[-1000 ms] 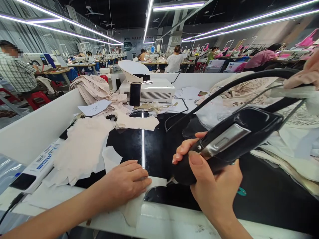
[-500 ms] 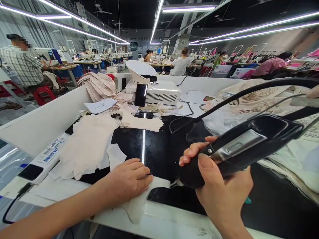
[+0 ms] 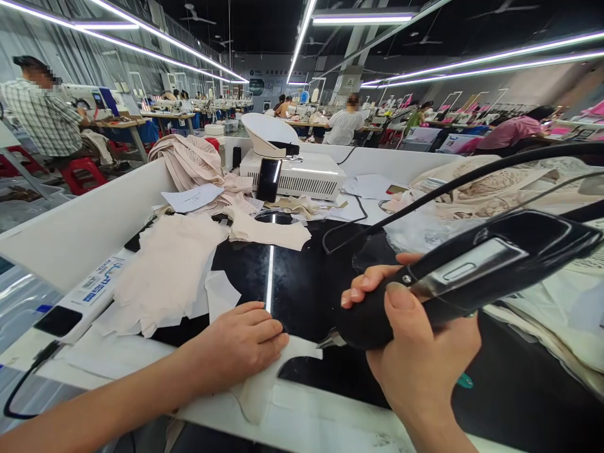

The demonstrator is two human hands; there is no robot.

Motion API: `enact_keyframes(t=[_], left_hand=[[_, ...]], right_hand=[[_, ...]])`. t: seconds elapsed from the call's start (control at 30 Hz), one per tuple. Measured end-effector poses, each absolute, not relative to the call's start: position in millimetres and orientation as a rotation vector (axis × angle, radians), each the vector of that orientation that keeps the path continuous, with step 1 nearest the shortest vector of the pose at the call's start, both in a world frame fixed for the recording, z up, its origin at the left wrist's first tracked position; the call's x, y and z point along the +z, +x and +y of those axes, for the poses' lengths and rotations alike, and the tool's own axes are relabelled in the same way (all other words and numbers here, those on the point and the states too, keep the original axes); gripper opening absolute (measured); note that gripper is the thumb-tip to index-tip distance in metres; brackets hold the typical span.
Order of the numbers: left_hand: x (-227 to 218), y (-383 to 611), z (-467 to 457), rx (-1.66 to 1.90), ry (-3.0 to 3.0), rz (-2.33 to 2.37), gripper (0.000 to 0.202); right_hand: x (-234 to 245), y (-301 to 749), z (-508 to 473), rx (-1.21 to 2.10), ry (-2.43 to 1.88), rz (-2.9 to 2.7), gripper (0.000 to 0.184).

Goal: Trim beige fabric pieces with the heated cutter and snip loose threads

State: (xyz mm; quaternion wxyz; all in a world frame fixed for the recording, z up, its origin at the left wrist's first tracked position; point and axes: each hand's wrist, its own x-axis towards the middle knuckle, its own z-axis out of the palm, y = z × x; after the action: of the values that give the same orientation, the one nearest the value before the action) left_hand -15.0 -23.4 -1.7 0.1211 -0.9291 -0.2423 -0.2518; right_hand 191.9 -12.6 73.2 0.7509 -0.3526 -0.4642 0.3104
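Observation:
My left hand (image 3: pixel 245 343) lies flat, fingers together and stretched out, on a cream fabric piece (image 3: pixel 299 347) at the near edge of the black work surface (image 3: pixel 302 289). One narrow end of this piece sticks out to the right of my fingers; its other end hangs over the front edge. My right hand (image 3: pixel 419 352) is wrapped round a thick black corded hand tool (image 3: pixel 472 277) with a silver panel. Its pointed metal tip (image 3: pixel 331 340) is at the upper edge of the fabric's narrow end; whether it touches is hard to see.
Left lies a pile of cream cut pieces (image 3: pixel 163 270) beside a white box with a dark screen (image 3: pixel 61 321). A curved cream piece (image 3: pixel 268 233), a phone (image 3: pixel 268 179) and a white vented machine (image 3: pixel 311 176) stand behind. Lace fabric (image 3: pixel 453 182) and cables lie right. People work farther off.
My right hand has tilted the tool slightly, and its metal tip has moved a little left and up along the end of the fabric. My left hand stays almost still.

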Motion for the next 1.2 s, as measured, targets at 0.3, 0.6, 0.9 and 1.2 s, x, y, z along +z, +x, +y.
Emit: enact_keyframes(t=[0.3,0.6,0.9,1.2], left_hand=[[0,-10,-28,-0.751,-2.715,-0.712,0.01],[1,-10,-27,-0.805,-2.717,-0.699,0.018],[-1,-17,-24,-0.791,-2.744,-0.692,0.019],[1,-20,-23,-0.752,-2.758,-0.688,0.017]], right_hand=[[66,184,-8,0.713,-0.771,-1.055,0.042],[66,182,-10,0.675,-0.778,-1.1,0.036],[66,189,-10,0.681,-0.776,-1.033,0.038],[61,188,-10,0.681,-0.756,-1.056,0.038]])
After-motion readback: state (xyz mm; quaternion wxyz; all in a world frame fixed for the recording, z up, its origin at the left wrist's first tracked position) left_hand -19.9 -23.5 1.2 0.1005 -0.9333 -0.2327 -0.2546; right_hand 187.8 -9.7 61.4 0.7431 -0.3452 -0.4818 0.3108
